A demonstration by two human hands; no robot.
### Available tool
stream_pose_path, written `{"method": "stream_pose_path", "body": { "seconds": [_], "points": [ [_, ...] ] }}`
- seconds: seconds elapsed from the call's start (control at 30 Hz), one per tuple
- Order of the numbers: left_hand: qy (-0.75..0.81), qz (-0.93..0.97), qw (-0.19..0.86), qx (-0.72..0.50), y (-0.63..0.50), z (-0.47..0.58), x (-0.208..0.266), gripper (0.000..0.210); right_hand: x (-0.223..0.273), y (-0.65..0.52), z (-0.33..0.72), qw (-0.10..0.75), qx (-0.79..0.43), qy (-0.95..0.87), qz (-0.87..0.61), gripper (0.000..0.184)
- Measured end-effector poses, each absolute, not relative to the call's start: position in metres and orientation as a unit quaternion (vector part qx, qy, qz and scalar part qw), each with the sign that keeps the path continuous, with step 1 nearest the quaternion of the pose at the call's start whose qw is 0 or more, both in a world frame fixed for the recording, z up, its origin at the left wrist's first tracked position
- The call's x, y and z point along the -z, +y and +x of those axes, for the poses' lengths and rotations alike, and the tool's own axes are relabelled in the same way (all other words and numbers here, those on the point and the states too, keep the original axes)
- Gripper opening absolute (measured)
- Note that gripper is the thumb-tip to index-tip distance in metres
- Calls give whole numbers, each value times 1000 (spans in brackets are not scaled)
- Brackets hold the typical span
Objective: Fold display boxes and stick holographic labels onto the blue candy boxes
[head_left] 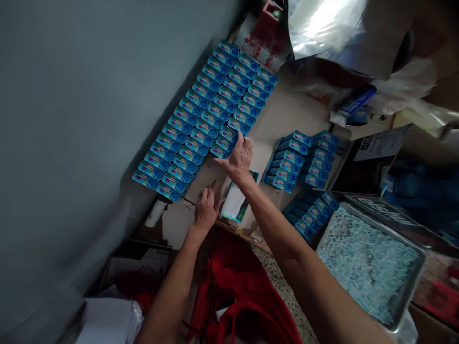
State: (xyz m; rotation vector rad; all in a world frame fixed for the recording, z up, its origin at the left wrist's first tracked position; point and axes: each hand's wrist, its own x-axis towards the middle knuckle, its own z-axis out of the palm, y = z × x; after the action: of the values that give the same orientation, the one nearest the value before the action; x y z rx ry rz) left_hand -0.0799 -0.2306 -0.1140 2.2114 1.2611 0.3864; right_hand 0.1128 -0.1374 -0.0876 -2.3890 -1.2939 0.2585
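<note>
Rows of small blue boxes (204,126) with printed labels stand side by side on the table along the wall. My right hand (241,157) is at the near end of the shortest row. Its thumb and fingers span the last two blue boxes (223,143), gripping them at their edges. Close to the table's front edge, my left hand (206,208) holds nothing, index finger stretched out and thumb apart. An open carton (234,200) with a white inside and green-blue edges lies between my forearms, partly covered by my right wrist.
Further blue boxes (289,165) stand in stacks to the right. A metal tray (425,260) of pale blue-white pieces sits at the lower right beside a dark carton (373,162). Plastic bags (326,28) fill the back right. The wall (71,119) bounds the left.
</note>
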Motion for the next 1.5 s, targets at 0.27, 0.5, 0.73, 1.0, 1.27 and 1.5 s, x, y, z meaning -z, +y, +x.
{"method": "stream_pose_path", "body": {
  "seconds": [0.27, 0.5, 0.73, 1.0, 1.27, 1.5],
  "points": [
    [476, 822, 278, -145, -226, -117, 115, 64, 83, -122, 111, 107, -83, -540, -831, 99],
    [461, 833, 290, -94, -246, -78, 114, 71, 56, -136, 135, 100, -68, -591, -797, 99],
    [467, 815, 337, -63, -250, -55, 136, 46, 24, -262, 169, 191, -127, -617, -753, 118],
    [495, 811, 310, -36, -253, -48, 142, 50, 62, -287, 159, 142, -149, -609, -766, 106],
    [480, 820, 306, -63, -255, -48, 144, 50, 62, -254, 142, 55, -155, -627, -762, 106],
    [521, 747, 382, -157, -255, -75, 128, 58, 39, -204, 194, 104, -151, -626, -758, 118]
  ]
}}
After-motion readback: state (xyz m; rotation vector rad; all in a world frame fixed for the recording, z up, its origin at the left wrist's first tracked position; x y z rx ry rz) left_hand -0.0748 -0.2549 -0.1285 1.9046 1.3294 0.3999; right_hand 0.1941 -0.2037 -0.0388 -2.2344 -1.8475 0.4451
